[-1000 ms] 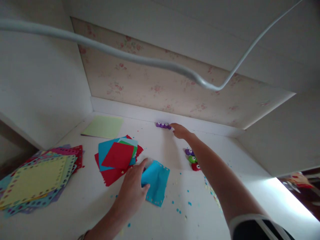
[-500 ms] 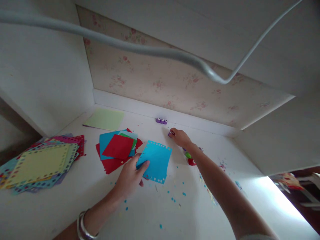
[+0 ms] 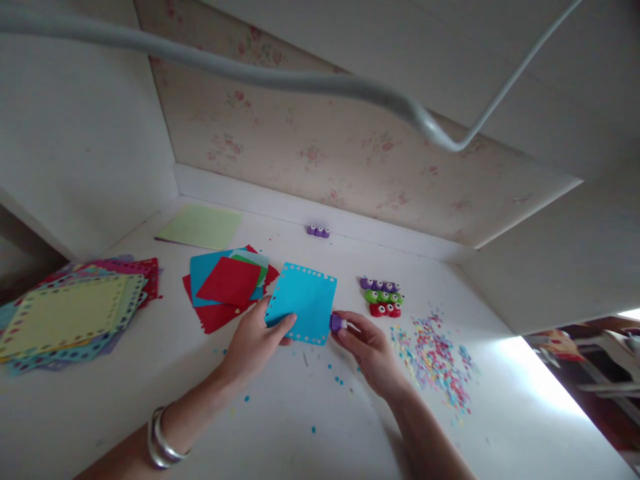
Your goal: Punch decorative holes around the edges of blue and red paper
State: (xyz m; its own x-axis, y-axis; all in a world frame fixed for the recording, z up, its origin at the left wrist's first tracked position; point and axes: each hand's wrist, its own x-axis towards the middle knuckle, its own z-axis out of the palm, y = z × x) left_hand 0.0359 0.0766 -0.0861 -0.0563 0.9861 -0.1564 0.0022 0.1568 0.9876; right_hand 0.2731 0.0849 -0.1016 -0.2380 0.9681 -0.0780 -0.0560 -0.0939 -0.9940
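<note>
"Paper first: what is the left hand [image 3: 257,337] holding?"

"It is clamping a bright blue, four-sided paper sheet [image 3: 306,300] by its left side, thumb lying on top. Small holes are lining its far and near edges."

"And the right hand [image 3: 367,347]?"

"Its fingers are pinching a small purple punch with a white part [image 3: 337,323], which is sitting right at the sheet's right edge. I cannot tell whether it is biting the paper. The hands are staying apart, one on each side of the sheet, above the white tabletop [image 3: 280,433]."

"What is lying around them?"

"Beyond the right hand, purple, green and red punches with eye-like dots [image 3: 384,297] are standing in three rows, and multicoloured paper confetti [image 3: 440,360] is scattering nearby. Three more purple punches [image 3: 319,231] are resting near the wall."

"Any other paper?"

"Yes, a loose pile of red, blue and green sheets [image 3: 233,280] is lying beyond the left hand; a pale green sheet [image 3: 200,227] is resting farther back, and a hole-edged, multicoloured stack [image 3: 65,317] is spreading at far left."
</note>
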